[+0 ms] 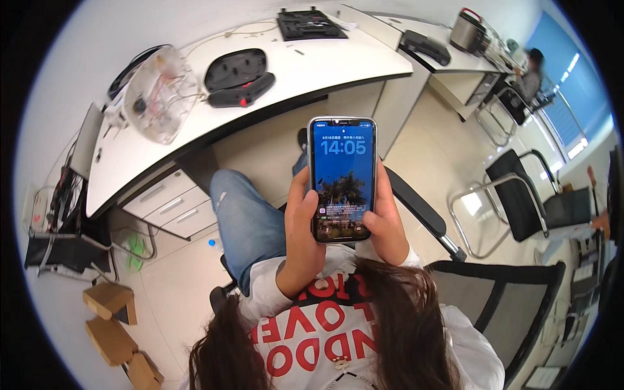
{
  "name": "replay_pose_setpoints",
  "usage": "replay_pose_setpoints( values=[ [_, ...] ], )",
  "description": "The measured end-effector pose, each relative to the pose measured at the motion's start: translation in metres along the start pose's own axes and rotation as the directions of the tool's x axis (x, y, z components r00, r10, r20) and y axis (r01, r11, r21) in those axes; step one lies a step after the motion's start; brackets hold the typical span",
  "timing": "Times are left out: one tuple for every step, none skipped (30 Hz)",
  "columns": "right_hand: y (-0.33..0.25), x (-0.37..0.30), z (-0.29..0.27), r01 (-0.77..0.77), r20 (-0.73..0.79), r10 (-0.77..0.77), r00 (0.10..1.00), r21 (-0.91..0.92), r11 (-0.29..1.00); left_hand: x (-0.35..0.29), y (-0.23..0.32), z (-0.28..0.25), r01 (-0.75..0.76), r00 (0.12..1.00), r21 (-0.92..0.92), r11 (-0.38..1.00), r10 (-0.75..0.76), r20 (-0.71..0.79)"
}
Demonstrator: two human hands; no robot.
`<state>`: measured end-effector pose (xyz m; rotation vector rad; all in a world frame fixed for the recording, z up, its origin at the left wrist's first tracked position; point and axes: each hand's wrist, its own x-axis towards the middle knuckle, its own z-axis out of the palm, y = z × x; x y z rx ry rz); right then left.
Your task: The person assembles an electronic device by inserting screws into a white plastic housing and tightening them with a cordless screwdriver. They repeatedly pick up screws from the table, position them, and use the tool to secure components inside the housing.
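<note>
A smartphone (343, 175) is held upright in front of my chest, its lit lock screen showing a blue sky and dark trees. My left hand (304, 221) grips its left edge, thumb on the front near the lower left. On the other side my right hand (387, 224) wraps the right edge, with the thumb over the lower right of the screen. Most of the fingers behind the phone are hidden. Beyond it stands a white desk (312, 68), bearing an opened black case (239, 78) with red parts.
On the desk are a clear plastic bag (162, 94) of small parts and a black tool case (309, 25). Cardboard boxes (110, 338) lie on the floor at left. Black chairs (520, 195) stand at right; a person (530, 81) sits at a far desk.
</note>
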<state>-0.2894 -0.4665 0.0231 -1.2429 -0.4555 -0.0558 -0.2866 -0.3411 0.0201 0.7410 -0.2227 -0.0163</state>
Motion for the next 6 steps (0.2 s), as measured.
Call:
replay_pose_setpoints(
  values=[
    [0.000, -0.001, 0.000, 0.008, 0.040, -0.007, 0.999, -0.025, 1.000, -0.003, 0.003, 0.001, -0.021, 1.000, -0.011, 1.000, 0.021, -0.017],
    [0.005, -0.005, -0.002, -0.030, 0.103, 0.031, 0.994, -0.005, 1.000, -0.005, 0.001, -0.006, -0.044, 0.999, 0.059, 0.997, 0.043, 0.012],
    [0.006, -0.008, 0.000, -0.042, 0.140, 0.039, 0.989, 0.014, 0.999, -0.009, 0.003, -0.006, -0.063, 0.998, 0.070, 0.996, 0.064, 0.000],
    [0.006, -0.011, 0.002, -0.054, 0.177, 0.047, 0.983, 0.033, 0.998, -0.010, 0.006, -0.004, -0.082, 0.996, 0.081, 0.993, 0.084, -0.013],
    [0.004, -0.014, 0.005, -0.072, 0.211, 0.061, 0.976, 0.046, 0.996, -0.013, 0.009, -0.002, -0.097, 0.995, 0.086, 0.992, 0.099, -0.028],
    [0.006, -0.015, 0.006, -0.072, 0.261, 0.062, 0.963, 0.028, 0.997, -0.013, 0.013, -0.009, -0.105, 0.994, 0.096, 0.990, 0.104, 0.015]
  ],
)
